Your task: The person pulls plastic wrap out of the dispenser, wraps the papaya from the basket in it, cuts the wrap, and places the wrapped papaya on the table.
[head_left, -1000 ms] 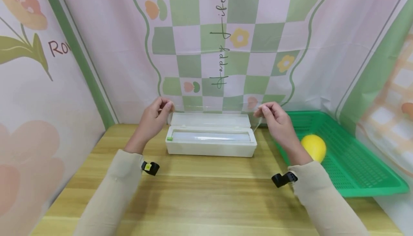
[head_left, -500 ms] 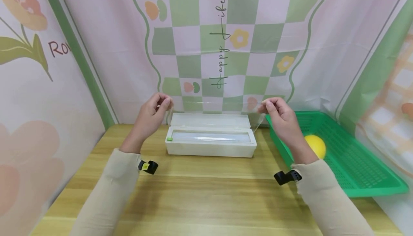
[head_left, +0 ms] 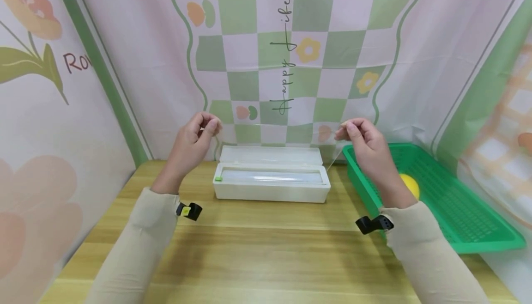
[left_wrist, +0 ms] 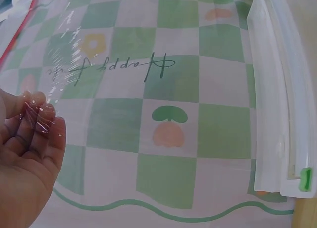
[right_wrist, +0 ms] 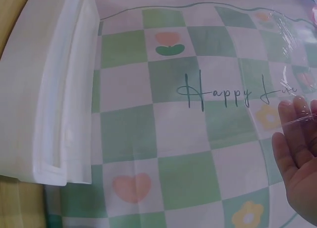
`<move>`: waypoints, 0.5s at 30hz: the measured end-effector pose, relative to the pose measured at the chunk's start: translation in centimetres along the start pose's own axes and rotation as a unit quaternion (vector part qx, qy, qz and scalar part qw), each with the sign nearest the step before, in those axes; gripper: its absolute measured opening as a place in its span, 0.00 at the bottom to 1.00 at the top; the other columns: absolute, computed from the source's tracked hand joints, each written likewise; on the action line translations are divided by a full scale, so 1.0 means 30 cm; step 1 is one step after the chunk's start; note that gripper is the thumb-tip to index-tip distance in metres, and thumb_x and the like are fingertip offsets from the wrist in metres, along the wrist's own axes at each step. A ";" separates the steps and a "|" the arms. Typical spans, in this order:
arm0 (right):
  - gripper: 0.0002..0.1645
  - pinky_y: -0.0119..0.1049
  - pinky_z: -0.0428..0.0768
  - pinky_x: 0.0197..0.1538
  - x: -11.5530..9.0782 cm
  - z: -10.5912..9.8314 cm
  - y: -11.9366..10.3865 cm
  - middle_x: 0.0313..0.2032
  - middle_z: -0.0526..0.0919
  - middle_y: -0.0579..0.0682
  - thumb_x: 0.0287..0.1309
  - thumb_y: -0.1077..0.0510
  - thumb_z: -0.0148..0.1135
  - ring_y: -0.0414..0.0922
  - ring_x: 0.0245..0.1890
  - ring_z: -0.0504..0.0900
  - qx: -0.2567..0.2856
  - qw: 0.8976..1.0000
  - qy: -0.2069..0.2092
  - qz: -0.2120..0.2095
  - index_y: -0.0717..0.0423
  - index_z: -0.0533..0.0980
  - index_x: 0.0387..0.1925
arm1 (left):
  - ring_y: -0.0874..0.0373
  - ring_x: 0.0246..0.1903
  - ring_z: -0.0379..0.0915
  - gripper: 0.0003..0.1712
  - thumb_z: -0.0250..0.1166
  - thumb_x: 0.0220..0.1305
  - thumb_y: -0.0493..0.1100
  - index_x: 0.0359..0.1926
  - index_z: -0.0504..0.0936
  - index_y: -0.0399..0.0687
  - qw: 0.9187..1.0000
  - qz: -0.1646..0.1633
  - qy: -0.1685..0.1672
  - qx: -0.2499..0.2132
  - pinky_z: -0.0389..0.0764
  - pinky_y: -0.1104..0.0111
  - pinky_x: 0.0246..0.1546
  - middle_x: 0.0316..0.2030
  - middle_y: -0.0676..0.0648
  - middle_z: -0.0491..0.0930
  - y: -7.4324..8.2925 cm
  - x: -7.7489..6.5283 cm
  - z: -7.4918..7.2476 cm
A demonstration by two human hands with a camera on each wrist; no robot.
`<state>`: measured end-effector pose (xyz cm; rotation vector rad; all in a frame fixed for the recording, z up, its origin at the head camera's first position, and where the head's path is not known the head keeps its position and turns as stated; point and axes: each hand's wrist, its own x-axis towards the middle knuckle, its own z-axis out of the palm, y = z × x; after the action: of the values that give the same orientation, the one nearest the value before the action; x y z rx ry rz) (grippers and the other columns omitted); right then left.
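Head view looks forward and down at the table's far edge point(head_left: 151, 165). Nearer wrist views face the backdrop point(head_left: 272, 54), sharing the white box point(head_left: 272, 193).

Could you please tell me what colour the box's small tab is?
The tab is green; it shows best in the left wrist view.

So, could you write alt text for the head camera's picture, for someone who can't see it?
A person's left hand and right hand pinch clear film held out between them, above an open white box on a wooden table. At right, a partly hidden round yellow thing sits in a green basket.
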<state>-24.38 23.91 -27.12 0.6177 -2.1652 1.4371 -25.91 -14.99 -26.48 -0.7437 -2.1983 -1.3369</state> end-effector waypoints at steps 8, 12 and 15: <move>0.16 0.29 0.76 0.53 0.025 -0.011 -0.021 0.42 0.80 0.51 0.79 0.53 0.43 0.42 0.44 0.81 0.001 1.000 0.007 -0.026 0.59 0.74 0.50 | 0.46 0.41 0.72 0.15 0.49 0.80 0.45 0.48 0.74 0.36 1.000 0.011 0.008 -0.005 0.75 0.69 0.40 0.40 0.43 0.77 0.032 0.017 -0.015; 0.16 0.30 0.76 0.53 0.035 -0.017 -0.035 0.42 0.80 0.52 0.79 0.55 0.43 0.43 0.44 0.81 0.005 0.999 0.009 -0.042 0.60 0.74 0.50 | 0.50 0.38 0.71 0.14 0.49 0.80 0.44 0.46 0.74 0.36 1.000 0.021 0.014 -0.003 0.73 0.70 0.37 0.38 0.42 0.76 0.048 0.025 -0.023; 0.16 0.30 0.76 0.53 0.041 -0.022 -0.048 0.42 0.80 0.53 0.79 0.55 0.43 0.44 0.44 0.81 0.007 0.999 0.011 -0.045 0.61 0.74 0.49 | 0.55 0.37 0.70 0.14 0.49 0.80 0.44 0.46 0.74 0.36 0.999 0.029 0.018 -0.001 0.72 0.70 0.34 0.38 0.42 0.76 0.062 0.033 -0.028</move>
<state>-24.40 23.89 -25.13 0.6914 -2.0848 1.4053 -25.34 -14.83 -24.31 -0.7729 -2.1321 -1.3129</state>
